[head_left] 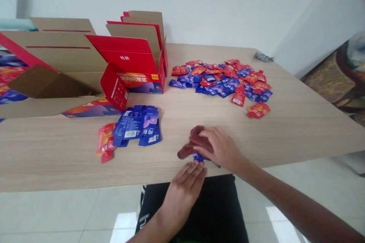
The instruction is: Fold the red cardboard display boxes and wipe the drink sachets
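Observation:
My right hand (221, 148) is closed on a bunched brown cloth (196, 142) at the table's front edge. Just below the cloth shows a small part of a blue pouch (199, 157); the cloth and my fingers hide the rest. The fingertips of my left hand (186, 184) press the pouch's near end down on the table, fingers close together and the thumb out of sight. To the left lie several blue pouches (134, 125) overlapping in a small pile, with a red-orange pouch (106, 140) partly beneath them.
A large heap of red and blue pouches (222, 79) spreads over the back of the table (296, 121); one red pouch (258, 110) lies apart in front. Open red cardboard boxes (137, 60) stand on the left, flaps raised. A grey crumpled item (263, 57) rests at the far right corner.

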`<action>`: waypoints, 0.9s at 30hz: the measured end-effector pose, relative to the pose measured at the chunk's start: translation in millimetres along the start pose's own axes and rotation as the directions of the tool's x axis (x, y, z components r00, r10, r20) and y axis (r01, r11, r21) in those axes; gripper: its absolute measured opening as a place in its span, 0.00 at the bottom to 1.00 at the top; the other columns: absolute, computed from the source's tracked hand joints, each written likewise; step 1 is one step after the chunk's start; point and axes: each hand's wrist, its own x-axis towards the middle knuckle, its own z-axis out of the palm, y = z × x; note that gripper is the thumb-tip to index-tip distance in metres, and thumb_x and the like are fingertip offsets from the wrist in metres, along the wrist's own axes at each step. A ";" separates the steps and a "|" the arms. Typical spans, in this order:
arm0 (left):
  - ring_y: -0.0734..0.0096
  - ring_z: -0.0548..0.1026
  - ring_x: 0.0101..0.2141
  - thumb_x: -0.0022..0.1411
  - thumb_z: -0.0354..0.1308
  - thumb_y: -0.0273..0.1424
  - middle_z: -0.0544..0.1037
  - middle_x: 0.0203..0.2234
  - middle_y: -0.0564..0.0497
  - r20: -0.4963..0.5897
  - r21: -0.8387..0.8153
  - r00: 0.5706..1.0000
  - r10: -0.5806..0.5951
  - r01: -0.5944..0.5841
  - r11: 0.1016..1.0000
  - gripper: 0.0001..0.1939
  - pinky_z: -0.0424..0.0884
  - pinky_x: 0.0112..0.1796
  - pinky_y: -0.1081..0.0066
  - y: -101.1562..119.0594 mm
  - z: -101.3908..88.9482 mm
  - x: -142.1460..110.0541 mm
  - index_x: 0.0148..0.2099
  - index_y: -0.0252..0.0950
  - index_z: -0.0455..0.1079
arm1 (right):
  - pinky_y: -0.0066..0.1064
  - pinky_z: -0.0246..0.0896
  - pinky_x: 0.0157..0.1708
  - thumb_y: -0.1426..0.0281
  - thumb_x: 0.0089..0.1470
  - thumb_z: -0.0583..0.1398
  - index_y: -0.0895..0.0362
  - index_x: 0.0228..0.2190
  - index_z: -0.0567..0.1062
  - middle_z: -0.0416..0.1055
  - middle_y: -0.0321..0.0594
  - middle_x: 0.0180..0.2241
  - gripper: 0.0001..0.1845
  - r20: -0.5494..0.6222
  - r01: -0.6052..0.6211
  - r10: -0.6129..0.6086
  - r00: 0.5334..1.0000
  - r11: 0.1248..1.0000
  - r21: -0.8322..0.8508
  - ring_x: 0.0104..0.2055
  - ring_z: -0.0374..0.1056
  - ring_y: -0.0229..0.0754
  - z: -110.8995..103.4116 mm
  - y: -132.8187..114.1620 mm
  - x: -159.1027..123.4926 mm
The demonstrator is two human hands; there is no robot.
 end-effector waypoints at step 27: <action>0.52 0.56 0.71 0.73 0.58 0.43 0.55 0.73 0.43 0.191 0.197 0.980 -0.057 0.019 0.980 0.33 0.61 0.66 0.55 -5.5 -8.4 14.5 0.73 0.38 0.58 | 0.51 0.64 0.56 0.42 0.59 0.59 0.59 0.55 0.69 0.73 0.56 0.51 0.38 -0.389 -0.630 0.623 0.679 0.766 0.128 0.55 0.70 0.60 -8.5 68.8 -54.3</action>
